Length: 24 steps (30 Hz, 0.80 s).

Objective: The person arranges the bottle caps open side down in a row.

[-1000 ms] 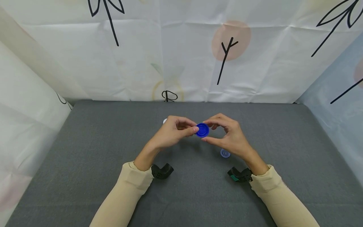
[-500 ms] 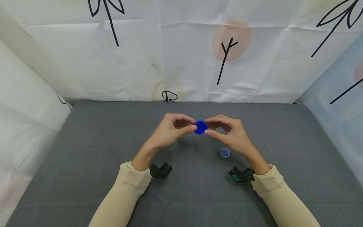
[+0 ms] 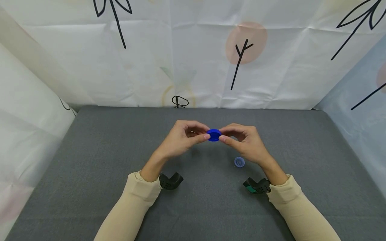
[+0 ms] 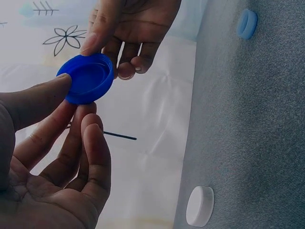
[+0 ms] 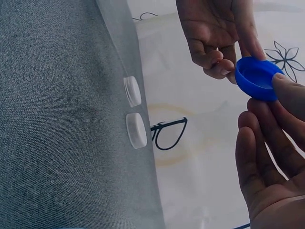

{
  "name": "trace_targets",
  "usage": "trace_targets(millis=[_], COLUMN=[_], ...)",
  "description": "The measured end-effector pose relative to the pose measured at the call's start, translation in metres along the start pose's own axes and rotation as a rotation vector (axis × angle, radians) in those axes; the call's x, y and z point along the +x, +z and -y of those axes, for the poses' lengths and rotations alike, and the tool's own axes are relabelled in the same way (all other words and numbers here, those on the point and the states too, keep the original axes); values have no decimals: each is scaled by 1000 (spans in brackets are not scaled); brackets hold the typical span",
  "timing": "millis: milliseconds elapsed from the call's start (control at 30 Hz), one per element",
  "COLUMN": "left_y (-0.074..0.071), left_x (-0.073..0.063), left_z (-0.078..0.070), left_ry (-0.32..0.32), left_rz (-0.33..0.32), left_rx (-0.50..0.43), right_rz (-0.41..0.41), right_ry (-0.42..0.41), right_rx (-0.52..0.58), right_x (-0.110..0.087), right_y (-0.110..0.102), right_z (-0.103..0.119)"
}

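Between both hands, above the grey table, is a dark blue bottle cap [image 3: 214, 135], tilted so its hollow inside faces the person. My left hand [image 3: 184, 139] pinches its left edge between thumb and fingers. On the opposite edge, my right hand [image 3: 245, 142] pinches it the same way. Both wrist views show the cap's raised rim [image 4: 106, 86] and smooth inner face. A light blue cap [image 3: 239, 162] lies on the table just below the right hand. Two white caps [image 5: 133, 91] [image 5: 137, 130] rest on the table in the right wrist view; the left hand hides them in the head view.
The grey cloth-covered table [image 3: 120, 134] ends at a white printed curtain [image 3: 199, 67] behind. More curtain hangs along the left and right sides. A dark wrist device [image 3: 171, 181] sits at the left cuff, another dark device [image 3: 256, 185] at the right.
Both hands have tilted the dark blue cap, so it now looks flatter from the head view. The right thumb has moved up along its edge, and the left hand has come to cover a white cap.
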State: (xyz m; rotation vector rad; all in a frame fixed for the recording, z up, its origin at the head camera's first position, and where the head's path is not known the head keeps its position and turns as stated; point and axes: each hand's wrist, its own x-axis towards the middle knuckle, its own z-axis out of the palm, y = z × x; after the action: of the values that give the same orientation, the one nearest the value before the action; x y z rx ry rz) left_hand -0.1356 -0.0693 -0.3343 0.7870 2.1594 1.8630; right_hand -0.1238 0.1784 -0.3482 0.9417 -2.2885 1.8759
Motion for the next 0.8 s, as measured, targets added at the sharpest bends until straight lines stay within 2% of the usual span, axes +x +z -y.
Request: trace_targets(millis=[200, 367, 567, 800], left_y=[-1, -2, -2, 1], left_x=[0, 0, 1, 1], left_z=[0, 0, -1, -1], left_ry=[-44, -100, -164, -193], left_rz=[7, 1, 39, 62], left_rx=[-8, 23, 30, -4], right_rz=[-11, -42, -50, -26], right_ry=[-39, -70, -89, -114], right_rx=[-9, 1, -10, -12], right_x=[1, 1, 1, 1], right_y=[0, 0, 0, 2], right_z=[1, -1, -1, -1])
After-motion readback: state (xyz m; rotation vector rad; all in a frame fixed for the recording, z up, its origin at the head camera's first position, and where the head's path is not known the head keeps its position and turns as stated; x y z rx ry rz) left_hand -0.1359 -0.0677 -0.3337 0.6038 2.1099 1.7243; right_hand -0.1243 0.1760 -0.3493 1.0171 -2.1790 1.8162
